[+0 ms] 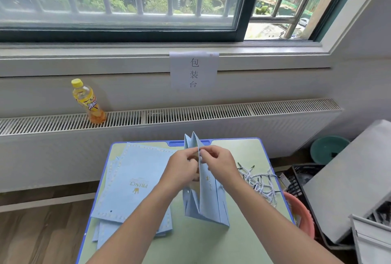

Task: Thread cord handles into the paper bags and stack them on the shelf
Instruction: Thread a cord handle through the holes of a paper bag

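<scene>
While blue paper bag stands on desk, L hand & R hand both pinch its top edge.

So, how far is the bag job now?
Done: no finished bag is visible. In hand: the left hand and right hand pinch at the upper edge of one bag standing on the table. Left: the flat bags, the cords, and all stacking.

Stood upright mid-table: pale blue paper bag, gussets folded. Lay flat to its left: stacked bags. Heaped right: twisted cord handles.
</scene>
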Available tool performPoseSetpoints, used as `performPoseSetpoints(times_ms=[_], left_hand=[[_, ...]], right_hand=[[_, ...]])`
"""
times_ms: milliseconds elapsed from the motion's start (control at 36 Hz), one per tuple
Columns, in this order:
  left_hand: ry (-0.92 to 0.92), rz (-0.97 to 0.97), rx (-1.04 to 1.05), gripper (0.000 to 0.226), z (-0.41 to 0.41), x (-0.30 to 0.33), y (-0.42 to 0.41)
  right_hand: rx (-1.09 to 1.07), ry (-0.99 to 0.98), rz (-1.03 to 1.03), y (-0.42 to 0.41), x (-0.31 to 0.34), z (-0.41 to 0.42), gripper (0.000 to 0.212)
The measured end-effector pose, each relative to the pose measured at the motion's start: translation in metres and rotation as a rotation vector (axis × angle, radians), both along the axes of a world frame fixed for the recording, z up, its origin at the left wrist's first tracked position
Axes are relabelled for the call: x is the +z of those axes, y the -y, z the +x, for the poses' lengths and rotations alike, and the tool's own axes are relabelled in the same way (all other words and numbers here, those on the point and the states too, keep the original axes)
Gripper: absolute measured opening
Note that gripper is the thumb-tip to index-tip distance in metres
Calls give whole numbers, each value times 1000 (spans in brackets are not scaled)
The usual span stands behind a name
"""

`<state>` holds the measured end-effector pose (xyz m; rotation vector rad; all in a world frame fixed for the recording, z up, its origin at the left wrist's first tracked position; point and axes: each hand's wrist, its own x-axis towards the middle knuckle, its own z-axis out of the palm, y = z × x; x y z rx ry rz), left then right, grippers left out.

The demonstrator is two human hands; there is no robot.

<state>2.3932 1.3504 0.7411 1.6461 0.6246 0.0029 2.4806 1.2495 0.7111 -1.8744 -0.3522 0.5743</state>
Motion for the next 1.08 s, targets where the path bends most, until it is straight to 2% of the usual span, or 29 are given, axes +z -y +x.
performPoseSetpoints(times_ms=[111,194,278,333,444,694,833,944,1028,1083], left_hand=[[-20,-62,31,59,4,1,-1],[-59,13,2,60,8,-1,-2],[-84,306,-79,57,13,-1,-1],[-105,528,-110,47,17,2,2],[-106,724,-119,30,26,1,4],[-125,857,-166,15,36,-10,9],[-197,930,-275,8,35,-8,11],[-290,1068,-411,4,31,-8,14],[-305,1095,-443,17,30,-14,16],[-245,1010,-395,19,29,-14,16]], right_hand=[[95,0,71,8,6,-4,14],[111,48,23,12,9,-2,25],[99,45,-21,12,13,-1,32],[111,14,-18,15,12,-2,39],[97,54,10,22,12,-4,32],[0,45,-36,34,13,1,37],[-83,64,-9,43,21,7,26],[-135,36,-22,47,21,13,19],[-155,-16,-4,47,24,13,14],[-161,-57,11,48,25,12,13]])
